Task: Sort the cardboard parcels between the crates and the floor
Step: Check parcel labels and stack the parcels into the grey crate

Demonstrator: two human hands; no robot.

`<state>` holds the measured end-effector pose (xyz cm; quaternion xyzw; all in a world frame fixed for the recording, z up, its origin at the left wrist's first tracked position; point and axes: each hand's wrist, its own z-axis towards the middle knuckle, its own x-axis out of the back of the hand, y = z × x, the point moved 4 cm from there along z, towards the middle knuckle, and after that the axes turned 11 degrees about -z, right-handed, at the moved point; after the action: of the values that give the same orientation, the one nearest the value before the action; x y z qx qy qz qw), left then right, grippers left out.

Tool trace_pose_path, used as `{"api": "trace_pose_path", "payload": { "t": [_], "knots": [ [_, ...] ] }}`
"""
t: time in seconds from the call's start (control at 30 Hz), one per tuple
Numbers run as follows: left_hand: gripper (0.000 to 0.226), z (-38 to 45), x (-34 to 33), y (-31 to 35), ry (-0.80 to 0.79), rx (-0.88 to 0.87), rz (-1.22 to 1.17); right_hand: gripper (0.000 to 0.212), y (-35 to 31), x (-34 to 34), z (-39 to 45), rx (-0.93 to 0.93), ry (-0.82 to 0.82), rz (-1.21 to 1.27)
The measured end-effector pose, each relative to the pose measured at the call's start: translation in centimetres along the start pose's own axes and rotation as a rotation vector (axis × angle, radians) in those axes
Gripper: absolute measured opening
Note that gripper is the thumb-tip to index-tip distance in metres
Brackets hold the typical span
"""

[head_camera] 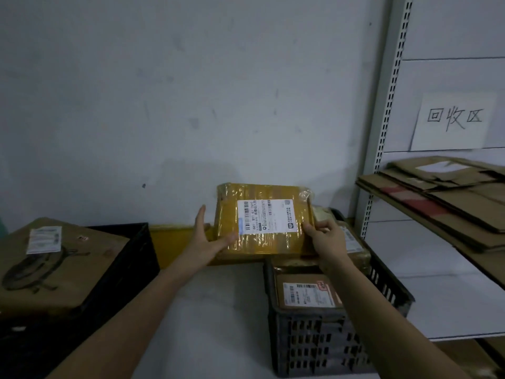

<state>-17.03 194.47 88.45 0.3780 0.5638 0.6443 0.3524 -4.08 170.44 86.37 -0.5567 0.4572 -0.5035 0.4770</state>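
A yellow-taped cardboard parcel (259,242) with a white shipping label is tilted up near the wall, above the far end of the right crate. My left hand (205,239) grips its left edge, thumb on the front face. My right hand (326,240) holds its lower right corner. The dark slotted right crate (322,340) holds a small brown parcel (308,292) with a label, and further parcels (352,242) at its far end behind my right hand. A large flat cardboard parcel (62,266) lies on the black left crate (128,258).
A yellow strip (175,242) runs along the foot of the wall between the crates. At the right stands a white metal shelf (437,283) with flattened cardboard (451,203) stacked on it and a handwritten paper sign (453,121). Pale floor lies between the crates.
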Motion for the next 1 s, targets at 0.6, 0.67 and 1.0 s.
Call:
{"api": "trace_pose_path", "payload": {
  "t": [0.6,0.67,1.0],
  "knots": [
    [0.085,-1.5,-13.1,-5.6,-0.300,0.208,-0.137,0.097,4.6,9.5,1.4,0.079,-0.040,-0.662],
    [0.079,-1.5,-13.8,-6.2,-0.306,0.177,-0.180,0.094,5.1,9.6,1.7,0.101,-0.042,-0.679],
    [0.058,-1.1,-12.0,-7.5,-0.146,0.035,-0.004,0.081,4.0,9.0,2.5,0.234,0.017,-0.939]
  ]
}}
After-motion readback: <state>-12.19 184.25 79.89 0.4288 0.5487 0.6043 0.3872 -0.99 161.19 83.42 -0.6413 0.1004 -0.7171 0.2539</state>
